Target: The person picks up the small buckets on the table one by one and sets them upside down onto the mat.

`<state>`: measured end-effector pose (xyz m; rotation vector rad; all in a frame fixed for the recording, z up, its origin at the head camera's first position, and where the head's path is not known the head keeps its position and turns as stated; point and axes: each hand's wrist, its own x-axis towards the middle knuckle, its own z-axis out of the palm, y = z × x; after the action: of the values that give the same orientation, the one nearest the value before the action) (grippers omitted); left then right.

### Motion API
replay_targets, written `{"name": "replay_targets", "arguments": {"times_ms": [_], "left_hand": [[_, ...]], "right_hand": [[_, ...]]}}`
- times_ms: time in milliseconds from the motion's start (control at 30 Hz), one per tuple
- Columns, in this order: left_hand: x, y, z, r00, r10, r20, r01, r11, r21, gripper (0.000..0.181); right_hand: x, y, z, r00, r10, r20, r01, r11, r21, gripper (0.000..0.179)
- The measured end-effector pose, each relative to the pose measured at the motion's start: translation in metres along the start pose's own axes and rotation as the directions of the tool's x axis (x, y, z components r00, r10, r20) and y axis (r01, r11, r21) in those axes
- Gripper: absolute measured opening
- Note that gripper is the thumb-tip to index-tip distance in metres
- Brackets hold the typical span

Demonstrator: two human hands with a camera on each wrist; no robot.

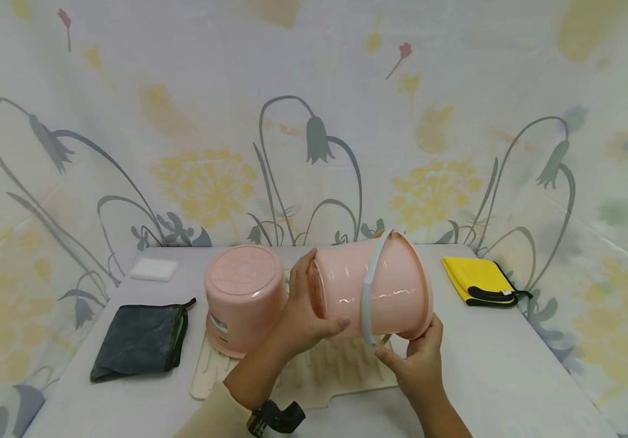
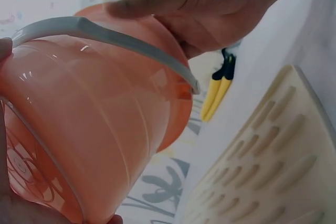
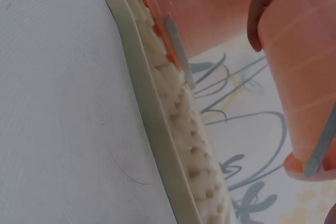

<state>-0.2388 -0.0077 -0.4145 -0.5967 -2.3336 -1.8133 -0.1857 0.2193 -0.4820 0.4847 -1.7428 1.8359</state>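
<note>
A pink bucket [image 1: 341, 283] is held on its side over the cream drying rack [image 1: 357, 374], its mouth toward the right. My left hand [image 1: 305, 313] grips it at the base end, thumb along its wall. At the rim, my right hand [image 1: 420, 362] holds the bucket, with its thumb near the lower end of the pale blue handle [image 1: 367, 298]. The left wrist view shows the ringed base [image 2: 23, 163] between left fingers. A second pink bucket [image 1: 245, 292] stands upside down on the rack's left part, close to my left hand.
A folded dark grey cloth [image 1: 138, 340] lies to the left, with a white sponge-like block [image 1: 154, 269] behind it. On the right lies a folded yellow cloth [image 1: 475, 277] with black edging. A flower-printed curtain [image 1: 314, 182] hangs behind the white table [image 1: 489, 377].
</note>
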Motion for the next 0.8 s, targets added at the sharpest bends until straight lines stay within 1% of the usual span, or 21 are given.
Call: {"name": "replay_targets", "arguments": {"times_ms": [33,100,133,167,200,233,267,300,333,367,400,433,467,500,533,567,633,667,700,733,800], "left_hand": [[0.001,0.002,-0.001,1.0,0.002,-0.003,-0.002,1.0,0.022,0.125],[0.002,0.007,-0.005,1.0,0.006,-0.01,-0.006,0.997,0.075,0.124],[0.003,0.01,-0.008,1.0,0.009,-0.011,-0.007,0.994,0.105,0.124],[0.003,0.013,-0.01,1.0,0.011,-0.009,-0.01,0.992,0.126,0.124],[0.004,0.017,-0.013,1.0,0.012,-0.006,-0.011,0.989,0.146,0.124],[0.005,0.02,-0.016,1.0,0.018,-0.001,-0.018,0.988,0.152,0.124],[0.006,0.024,-0.019,1.0,0.019,0.009,-0.02,0.989,0.147,0.124],[0.007,0.028,-0.021,1.0,0.019,0.023,-0.022,0.989,0.143,0.125],[0.008,0.03,-0.024,0.999,0.027,0.034,-0.032,0.99,0.136,0.125],[0.01,0.033,-0.027,0.998,0.037,0.043,-0.042,0.991,0.13,0.126],[0.012,0.035,-0.03,0.998,0.04,0.053,-0.047,0.991,0.128,0.126],[0.013,0.038,-0.032,0.997,0.045,0.064,-0.053,0.991,0.125,0.127],[0.015,0.04,-0.034,0.996,0.052,0.075,-0.061,0.99,0.128,0.127],[0.017,0.042,-0.037,0.995,0.059,0.084,-0.07,0.987,0.141,0.127],[0.019,0.043,-0.039,0.993,0.066,0.094,-0.08,0.985,0.152,0.127],[0.02,0.046,-0.041,0.992,0.069,0.104,-0.085,0.983,0.165,0.127],[0.023,0.049,-0.046,0.99,0.071,0.125,-0.094,0.978,0.188,0.127],[0.025,0.05,-0.048,0.988,0.073,0.136,-0.1,0.975,0.197,0.127],[0.026,0.052,-0.051,0.986,0.075,0.149,-0.106,0.972,0.209,0.128],[0.027,0.053,-0.054,0.984,0.08,0.16,-0.115,0.969,0.218,0.128],[0.03,0.056,-0.06,0.98,0.084,0.183,-0.126,0.965,0.231,0.128]], "right_hand": [[0.0,0.001,-0.002,0.998,-0.05,0.023,0.05,0.999,0.01,0.085],[0.002,0.003,-0.006,0.987,-0.149,0.064,0.148,0.989,0.024,0.074],[0.003,0.003,-0.008,0.981,-0.178,0.072,0.178,0.984,0.0,0.067],[0.003,0.002,-0.011,0.98,-0.186,0.073,0.189,0.981,-0.04,0.059],[0.004,0.0,-0.013,0.984,-0.166,0.062,0.171,0.981,-0.092,0.05],[0.004,-0.002,-0.016,0.991,-0.13,0.041,0.135,0.979,-0.156,0.045],[0.004,-0.004,-0.018,0.997,-0.07,0.01,0.071,0.972,-0.223,0.041],[0.004,-0.006,-0.021,1.0,0.005,-0.024,-0.013,0.952,-0.306,0.038],[0.004,-0.008,-0.023,0.995,0.089,-0.047,-0.1,0.914,-0.394,0.034],[0.004,-0.009,-0.026,0.983,0.175,-0.056,-0.18,0.869,-0.46,0.03],[0.005,-0.01,-0.028,0.966,0.255,-0.051,-0.243,0.813,-0.53,0.027],[0.005,-0.011,-0.031,0.943,0.331,-0.036,-0.286,0.749,-0.598,0.026],[0.005,-0.011,-0.034,0.916,0.4,-0.008,-0.305,0.686,-0.661,0.027],[0.005,-0.01,-0.038,0.888,0.458,0.028,-0.302,0.629,-0.716,0.031],[0.004,-0.01,-0.041,0.858,0.509,0.069,-0.288,0.589,-0.755,0.035],[0.003,-0.009,-0.044,0.828,0.55,0.11,-0.272,0.566,-0.778,0.041],[0.0,-0.007,-0.048,0.779,0.602,0.177,-0.237,0.544,-0.805,0.051],[-0.002,-0.006,-0.05,0.759,0.618,0.206,-0.223,0.543,-0.809,0.055],[-0.004,-0.005,-0.052,0.743,0.627,0.236,-0.21,0.553,-0.807,0.059],[-0.006,-0.005,-0.053,0.727,0.634,0.263,-0.207,0.568,-0.796,0.062],[-0.009,-0.004,-0.055,0.701,0.645,0.303,-0.224,0.602,-0.766,0.064]]}}
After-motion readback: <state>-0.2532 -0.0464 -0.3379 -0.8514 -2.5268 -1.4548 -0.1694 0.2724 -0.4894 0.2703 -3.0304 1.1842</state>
